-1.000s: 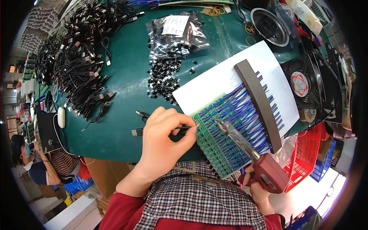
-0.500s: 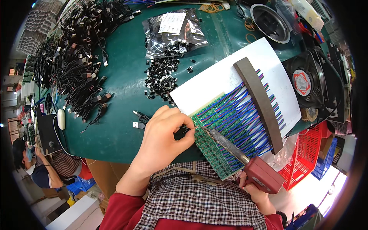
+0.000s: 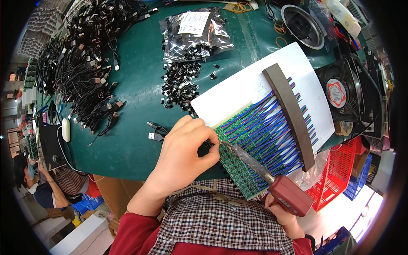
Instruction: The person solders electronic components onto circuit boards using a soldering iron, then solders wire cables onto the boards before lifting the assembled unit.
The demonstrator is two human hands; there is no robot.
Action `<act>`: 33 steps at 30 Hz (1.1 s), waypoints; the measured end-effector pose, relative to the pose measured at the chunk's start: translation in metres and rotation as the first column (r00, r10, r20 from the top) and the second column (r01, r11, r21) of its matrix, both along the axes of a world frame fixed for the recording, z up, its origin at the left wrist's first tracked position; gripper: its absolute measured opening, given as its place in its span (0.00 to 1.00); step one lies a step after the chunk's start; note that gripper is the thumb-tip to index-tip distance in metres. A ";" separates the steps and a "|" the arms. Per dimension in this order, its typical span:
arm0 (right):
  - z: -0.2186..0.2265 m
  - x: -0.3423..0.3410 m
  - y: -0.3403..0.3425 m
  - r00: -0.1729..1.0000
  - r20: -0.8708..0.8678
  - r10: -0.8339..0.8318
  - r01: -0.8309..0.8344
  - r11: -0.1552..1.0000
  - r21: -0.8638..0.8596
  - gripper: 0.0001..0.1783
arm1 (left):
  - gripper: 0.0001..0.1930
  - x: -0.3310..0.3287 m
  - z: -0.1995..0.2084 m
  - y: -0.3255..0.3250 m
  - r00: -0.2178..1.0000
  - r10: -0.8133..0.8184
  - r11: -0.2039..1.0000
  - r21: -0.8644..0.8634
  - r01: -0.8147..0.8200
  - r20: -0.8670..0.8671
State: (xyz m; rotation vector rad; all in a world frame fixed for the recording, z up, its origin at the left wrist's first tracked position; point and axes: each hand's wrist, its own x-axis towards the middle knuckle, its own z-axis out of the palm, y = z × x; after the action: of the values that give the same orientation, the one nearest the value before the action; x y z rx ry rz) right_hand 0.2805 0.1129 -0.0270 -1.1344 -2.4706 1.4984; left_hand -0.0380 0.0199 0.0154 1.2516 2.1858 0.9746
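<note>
No wording or number is legible. Two markings are noted, placed relative to the board [image 3: 238,170]. Beyond it and to its left, a bag [image 3: 199,41] bears a white, four-sided label [image 3: 193,22] with rows of dark print, too small to make out. To its right, a fan [image 3: 352,100] carries a round, pale sticker [image 3: 335,93] at its hub, with a red angular pattern; any lettering there is indistinct.
</note>
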 end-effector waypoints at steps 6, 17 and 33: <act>0.007 -0.001 0.004 0.997 -0.046 -0.068 0.060 0.985 -0.162 0.23 | 0.08 0.003 -0.004 0.002 0.998 0.055 0.996 0.078 -0.053 -0.019; 0.024 -0.018 0.010 0.948 -0.126 -0.293 0.196 0.847 -0.494 0.34 | 0.08 0.002 -0.001 0.001 0.999 0.040 0.999 0.038 -0.039 -0.033; 0.042 -0.040 0.007 0.862 -0.164 -0.480 0.262 0.698 -0.667 0.32 | 0.07 0.003 0.008 -0.002 0.998 0.055 0.998 0.025 -0.056 0.037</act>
State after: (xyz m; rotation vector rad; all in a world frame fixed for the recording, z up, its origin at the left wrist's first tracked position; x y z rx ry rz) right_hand 0.2405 0.1198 0.0148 -1.2241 -1.4089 2.2044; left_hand -0.0348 0.0179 0.0234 1.1811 2.1967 1.0435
